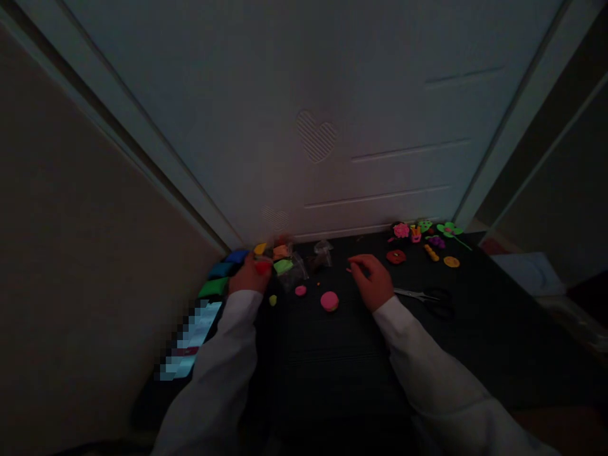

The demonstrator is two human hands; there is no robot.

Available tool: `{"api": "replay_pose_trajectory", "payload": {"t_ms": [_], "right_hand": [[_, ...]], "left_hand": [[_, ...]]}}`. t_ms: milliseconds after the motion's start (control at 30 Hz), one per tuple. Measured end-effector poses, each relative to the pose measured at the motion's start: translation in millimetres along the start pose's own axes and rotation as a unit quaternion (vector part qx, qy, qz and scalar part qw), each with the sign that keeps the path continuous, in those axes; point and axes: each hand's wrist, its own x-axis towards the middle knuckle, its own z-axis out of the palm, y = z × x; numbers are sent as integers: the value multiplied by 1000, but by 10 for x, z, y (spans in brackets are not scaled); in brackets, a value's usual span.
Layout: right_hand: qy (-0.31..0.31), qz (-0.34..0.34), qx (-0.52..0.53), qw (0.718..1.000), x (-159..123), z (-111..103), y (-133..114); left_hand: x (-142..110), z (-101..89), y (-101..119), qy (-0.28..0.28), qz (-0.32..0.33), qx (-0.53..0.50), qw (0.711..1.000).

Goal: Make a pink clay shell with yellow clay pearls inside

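We reach forward with both arms over the dark tabletop [332, 361], white sleeves down to the wrists. Our left hand [247, 277] leans in among the bags at the left, palm down, its fingers curled at a red packet [263, 268]; whether they grip it or only touch it, we cannot tell. Our right hand [373, 278] is bent inward at the wrist, thumb and fingers drawn together and pointing left, but the light is too dim for us to say whether a small bit is pinched there.

Behind the table we face a pale panel [389, 126] with a striped heart [316, 136] in relief. Green [213, 288] and blue packets [237, 256] line the left edge above a lit screen [197, 339], partly pixelated. At the far right sit a pink flower [401, 230], a green flower [449, 229] and a yellow disc [451, 261].

The pink round piece [329, 301] lies on the tabletop between our hands, nearer to us than either and touching neither. A smaller pink lump [301, 291] is to its left, toward our left hand. The scissors [425, 295] lie just right of our right wrist.
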Motion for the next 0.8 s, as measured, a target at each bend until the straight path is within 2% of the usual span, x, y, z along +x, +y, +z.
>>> {"api": "replay_pose_trajectory", "payload": {"t_ms": [133,233,333,433,533,633,800], "right_hand": [[-22,-5,-2,1000,-18,23,-30],[-58,-21,-12,998,-46,47,-85],[-86,-33,-31,995,-75,67,-150],[-103,-32,-44,993,-98,83,-192],[-121,-20,-33,992,-116,93,-213],[-128,2,-1,992,-124,98,-232],[-131,39,76,988,-116,104,-277]], "left_hand": [[-171,-26,249,90,165,-43,981],[-347,52,494,153,280,-77,945],[-481,153,662,220,357,-117,900],[-546,227,697,285,392,-150,862],[-585,264,647,319,413,-164,838],[-619,279,588,321,422,-170,830],[-621,298,534,304,418,-188,835]]}}
